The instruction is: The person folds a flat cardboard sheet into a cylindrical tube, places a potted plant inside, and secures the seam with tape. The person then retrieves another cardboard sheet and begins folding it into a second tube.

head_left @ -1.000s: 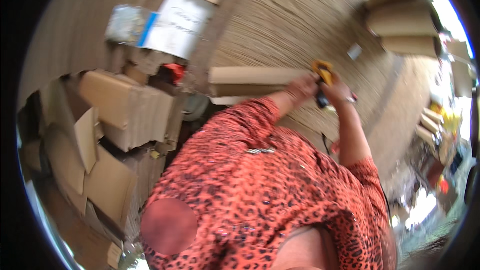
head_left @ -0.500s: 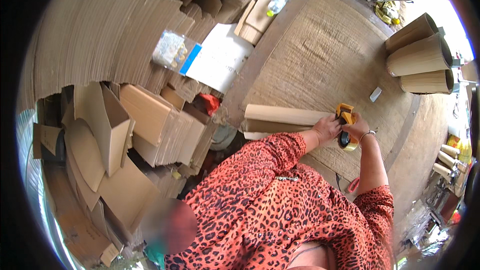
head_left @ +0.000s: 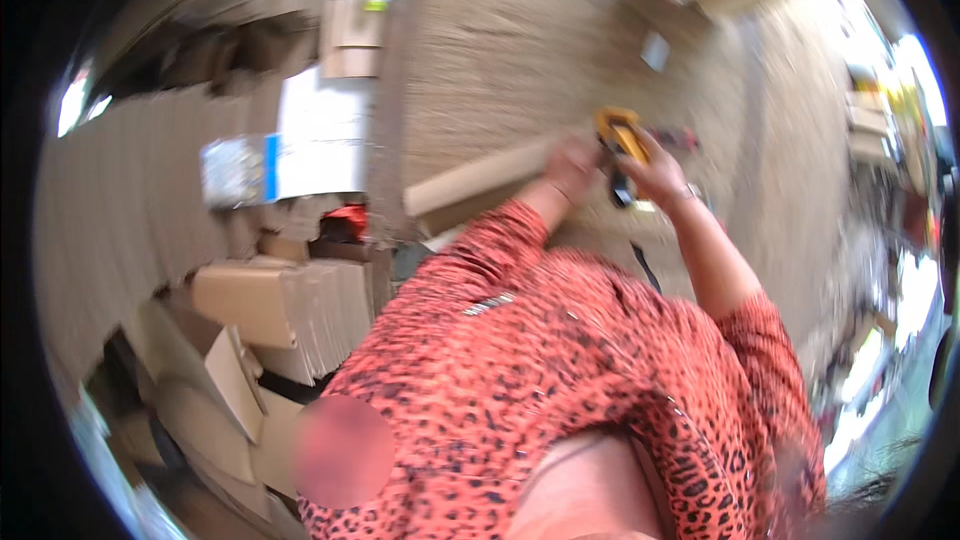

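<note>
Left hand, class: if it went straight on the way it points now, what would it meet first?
Most likely the yellow tape dispenser in the right hand; blur and unclear depth hide whether the left hand is touching it.

A broad table (head_left: pixel 500 50) spreads its worn, wood-brown top, a darker border strip (head_left: pixel 390 110) running along the left edge. Beyond that edge, stacks of flat cardboard (head_left: pixel 130 200) crowd the space. Past the right edge stretches a tan surface (head_left: pixel 805 130), too blurred to identify, then jumbled clutter (head_left: pixel 880 280) under white glare (head_left: pixel 920 70).
</note>
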The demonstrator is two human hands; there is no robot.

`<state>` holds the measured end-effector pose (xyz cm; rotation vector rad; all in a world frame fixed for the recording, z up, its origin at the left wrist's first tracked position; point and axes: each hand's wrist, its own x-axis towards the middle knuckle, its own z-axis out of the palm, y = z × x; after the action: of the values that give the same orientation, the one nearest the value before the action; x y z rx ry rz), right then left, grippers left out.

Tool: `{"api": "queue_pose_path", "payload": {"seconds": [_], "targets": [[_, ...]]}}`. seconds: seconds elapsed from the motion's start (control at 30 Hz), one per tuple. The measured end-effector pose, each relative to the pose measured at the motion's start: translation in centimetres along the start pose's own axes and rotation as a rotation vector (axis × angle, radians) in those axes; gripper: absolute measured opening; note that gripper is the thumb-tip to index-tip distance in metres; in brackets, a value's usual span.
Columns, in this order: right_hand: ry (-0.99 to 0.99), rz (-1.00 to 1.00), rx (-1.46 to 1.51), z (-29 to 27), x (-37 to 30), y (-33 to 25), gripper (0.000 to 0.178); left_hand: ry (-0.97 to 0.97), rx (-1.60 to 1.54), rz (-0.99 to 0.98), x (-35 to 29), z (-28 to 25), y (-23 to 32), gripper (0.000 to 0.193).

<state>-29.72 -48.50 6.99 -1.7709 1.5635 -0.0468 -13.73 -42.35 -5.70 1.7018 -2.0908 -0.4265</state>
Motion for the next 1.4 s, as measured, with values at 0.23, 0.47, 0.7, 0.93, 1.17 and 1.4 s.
{"api": "queue_pose_path", "payload": {"seconds": [0.23, 0.47, 0.7, 0.93, 1.17, 1.4], "targets": [[0.017, 0.041, 0.041, -2.1, -8.0, -0.9, 0.070, 0.063, -0.088, -0.129, 1.3, -3.8, 0.5, 0.069], [0.060, 0.016, -0.021, 0.3, -14.2, 1.4, 0.072, -0.064, -0.150, -0.267, 1.1, -4.5, 0.1, 0.067], [0.070, 0.087, -0.184, 2.3, -17.2, 4.0, 0.072, -0.106, -0.128, -0.297, 1.6, -4.8, -0.4, 0.064], [-0.008, 0.181, -0.256, 4.1, -16.0, 5.0, 0.067, -0.135, -0.116, -0.287, 2.3, -4.8, -1.2, 0.067], [-0.118, 0.219, -0.296, 5.6, -10.4, 6.1, 0.067, -0.307, -0.041, -0.254, 4.2, -6.7, 0.3, 0.071], [-0.099, 0.200, -0.292, 5.9, -10.3, 6.3, 0.066, -0.718, 0.021, -0.141, 8.8, -7.8, -1.5, 0.086]]}}
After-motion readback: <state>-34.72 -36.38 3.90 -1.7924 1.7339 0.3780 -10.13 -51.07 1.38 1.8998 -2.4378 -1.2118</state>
